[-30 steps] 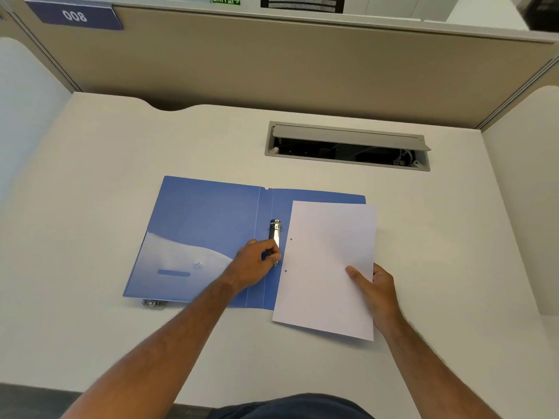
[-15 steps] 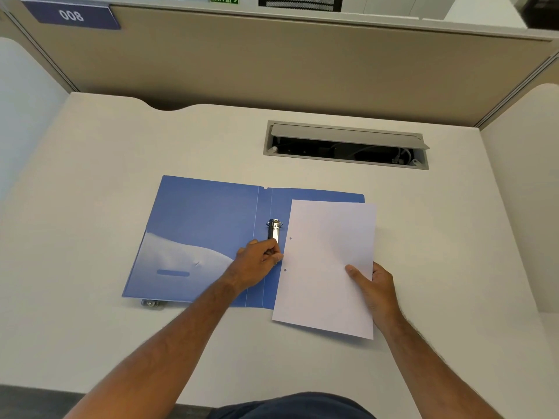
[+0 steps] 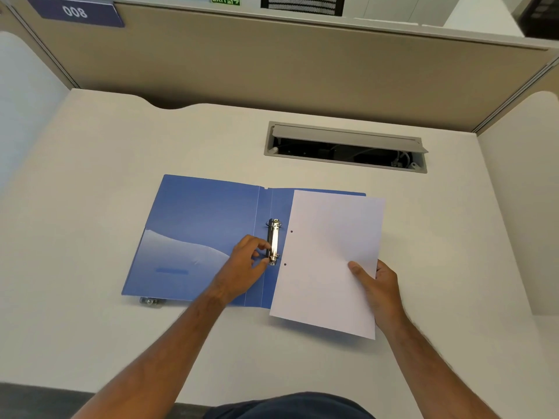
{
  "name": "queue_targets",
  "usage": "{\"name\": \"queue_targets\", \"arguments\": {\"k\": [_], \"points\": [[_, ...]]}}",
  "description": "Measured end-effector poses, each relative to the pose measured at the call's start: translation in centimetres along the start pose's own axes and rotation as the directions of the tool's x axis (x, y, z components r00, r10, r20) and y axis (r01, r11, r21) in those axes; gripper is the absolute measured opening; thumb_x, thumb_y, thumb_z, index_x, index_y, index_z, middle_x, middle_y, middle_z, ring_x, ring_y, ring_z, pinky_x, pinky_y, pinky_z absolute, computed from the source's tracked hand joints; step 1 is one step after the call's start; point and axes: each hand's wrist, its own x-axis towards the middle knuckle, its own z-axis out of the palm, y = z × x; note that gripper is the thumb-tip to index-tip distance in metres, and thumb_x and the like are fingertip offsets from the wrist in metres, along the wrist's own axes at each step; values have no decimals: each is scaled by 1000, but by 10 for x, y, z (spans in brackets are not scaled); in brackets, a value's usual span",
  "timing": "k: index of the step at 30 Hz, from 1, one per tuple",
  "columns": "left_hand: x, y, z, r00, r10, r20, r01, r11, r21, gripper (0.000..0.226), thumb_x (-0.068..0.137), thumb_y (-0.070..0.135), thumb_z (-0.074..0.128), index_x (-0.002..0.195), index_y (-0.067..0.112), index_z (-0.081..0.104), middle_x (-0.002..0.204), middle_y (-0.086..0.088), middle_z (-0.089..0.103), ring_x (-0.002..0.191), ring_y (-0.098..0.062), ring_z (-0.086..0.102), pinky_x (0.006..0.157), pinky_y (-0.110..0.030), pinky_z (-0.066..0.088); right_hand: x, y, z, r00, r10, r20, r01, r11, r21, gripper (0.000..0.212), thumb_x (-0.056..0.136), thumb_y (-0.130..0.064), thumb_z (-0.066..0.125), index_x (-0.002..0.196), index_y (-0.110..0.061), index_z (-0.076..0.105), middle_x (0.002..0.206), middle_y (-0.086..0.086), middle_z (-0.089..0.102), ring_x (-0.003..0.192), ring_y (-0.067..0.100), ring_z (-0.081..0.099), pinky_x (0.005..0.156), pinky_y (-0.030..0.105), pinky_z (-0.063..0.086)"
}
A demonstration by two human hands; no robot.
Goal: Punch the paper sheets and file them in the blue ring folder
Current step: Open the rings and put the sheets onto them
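Blue ring folder (image 3: 196, 234) lies open and flat on the bench (image 3: 90, 343), inner side up. Metal ring mechanism (image 3: 273, 241) sits on the right leaf just right of the spine fold, running away from the viewer; whether its rings are open or closed cannot be told.

Left hand (image 3: 243, 266): fingers (image 3: 262, 244) curled, tips and thumb touching the left side and near end of the ring mechanism, pinching its lower part. Wrist rests over the near part of the spine.

Paper sheets (image 3: 329, 261): white, two punched holes along the left edge. They lie over the right leaf of the folder, slightly tilted, near edge overhanging the folder toward the viewer and casting a shadow on the bench, so that corner appears lifted. The holed edge is just beside the ring mechanism, to its right, not on the rings.

Right hand (image 3: 376, 285): grips the sheets at their right edge near the lower corner, thumb on top of the paper, remaining fingers hidden beneath.

A small metal object (image 3: 149, 301) shows from under the folder's near left edge; type unclear. Cable hatch (image 3: 344, 146) in the bench beyond the folder, lid raised.
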Motion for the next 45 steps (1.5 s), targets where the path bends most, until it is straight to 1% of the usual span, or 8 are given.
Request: {"name": "queue_targets", "arguments": {"k": [3, 7, 14, 21, 25, 33, 38, 45], "points": [[-7, -2, 2, 1000, -4, -15, 3, 1000, -21, 20, 100, 24, 64, 114, 36, 58, 115, 7, 58, 102, -11, 63, 87, -26, 57, 1, -11, 3, 999, -32, 2, 32, 1000, 0, 22, 92, -28, 81, 111, -20, 77, 111, -1, 82, 101, 28, 78, 93, 53, 62], [-10, 3, 4, 999, 19, -33, -20, 999, -34, 28, 99, 31, 65, 122, 45, 58, 121, 15, 50, 104, -4, 59, 88, -20, 55, 1, -25, 12, 998, -56, 9, 56, 998, -2, 19, 92, -28, 81, 109, -20, 76, 108, -1, 82, 99, 30, 79, 89, 52, 63], [-5, 2, 6, 1000, 7, -4, -8, 1000, -23, 29, 98, 24, 67, 127, 31, 68, 119, 11, 47, 106, -10, 61, 95, -21, 55, 6, -38, 25, 996, -88, 15, 89, 994, -61, 20, 92, -32, 81, 109, -22, 76, 107, -4, 82, 98, 28, 78, 86, 47, 64], [-4, -2, 9, 1000, 1, 1, -1, 1000, 14, 31, 98, 23, 68, 128, 30, 67, 118, 11, 47, 109, -11, 60, 96, -17, 53, 7, -44, 26, 994, -111, 4, 111, 984, -140, 26, 93, -33, 80, 115, -20, 74, 110, -6, 80, 96, 21, 77, 88, 43, 64], [-2, -2, 12, 1000, 0, 23, -1, 999, 38, 34, 97, 24, 69, 129, 32, 66, 121, 11, 47, 111, -12, 59, 100, -24, 54, 8, -48, 24, 992, -130, -1, 128, 979, -158, 25, 93, -33, 80, 115, -21, 74, 111, -6, 80, 98, 21, 77, 88, 43, 64], [8, -1, 11, 994, -9, 105, -8, 987, 163, 69, 95, 28, 71, 154, 40, 37, 128, 11, 47, 118, -12, 49, 109, -35, 48, 9, -63, 30, 986, -166, 12, 165, 970, -180, 23, 94, -29, 79, 115, -21, 74, 109, -8, 79, 96, 14, 76, 83, 33, 62], [19, -3, 7, 987, -46, 154, 23, 989, 147, 86, 91, 31, 76, 157, 48, 23, 124, 11, 47, 118, -16, 51, 108, -40, 49, 8, -72, 33, 984, -176, 41, 181, 961, -208, 18, 95, -28, 77, 112, -28, 71, 106, -14, 76, 92, 5, 73, 74, 21, 56], [26, 3, 5, 981, -74, 177, 48, 988, 150, 92, 91, 32, 76, 160, 42, 17, 118, 9, 45, 100, -11, 55, 99, -36, 55, 8, -76, 35, 986, -163, 36, 167, 957, -237, 21, 96, -29, 76, 115, -26, 67, 103, -14, 72, 92, 5, 70, 69, 16, 52]]}}
